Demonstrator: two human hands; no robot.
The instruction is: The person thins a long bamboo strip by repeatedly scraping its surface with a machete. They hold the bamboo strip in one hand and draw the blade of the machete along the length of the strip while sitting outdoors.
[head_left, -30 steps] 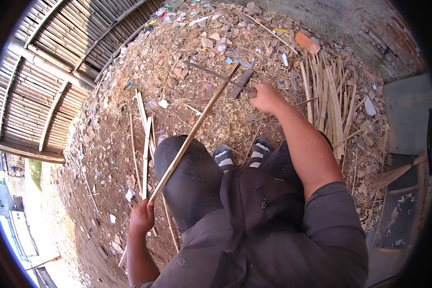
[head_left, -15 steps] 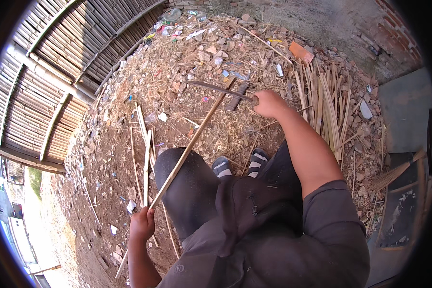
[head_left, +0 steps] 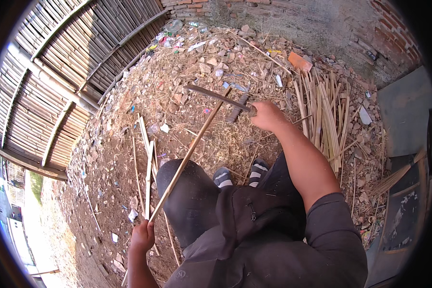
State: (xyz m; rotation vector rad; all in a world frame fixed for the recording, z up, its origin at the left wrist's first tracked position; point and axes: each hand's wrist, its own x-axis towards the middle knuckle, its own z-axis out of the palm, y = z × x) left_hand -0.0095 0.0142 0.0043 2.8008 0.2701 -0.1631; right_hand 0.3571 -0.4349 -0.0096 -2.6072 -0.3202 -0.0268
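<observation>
Head view. A seated person works over littered ground (head_left: pixel 129 158). The left hand (head_left: pixel 143 236), low beside the left knee, is clenched around the near end of a long bamboo strip (head_left: pixel 189 156), which slants up and away across the knee. The right hand (head_left: pixel 269 115), arm extended, grips the handle of a curved dark blade (head_left: pixel 216 95), whose edge crosses the far end of the strip. A bundle of split bamboo slats (head_left: pixel 324 117) lies just right of the forearm; looser slats (head_left: pixel 149 165) lie left of the knee. Risk, as a judgement: the blade could skid along the strip towards the sock-clad feet (head_left: pixel 240 175), since the strip is braced only by hand and knee. No containers appear.
</observation>
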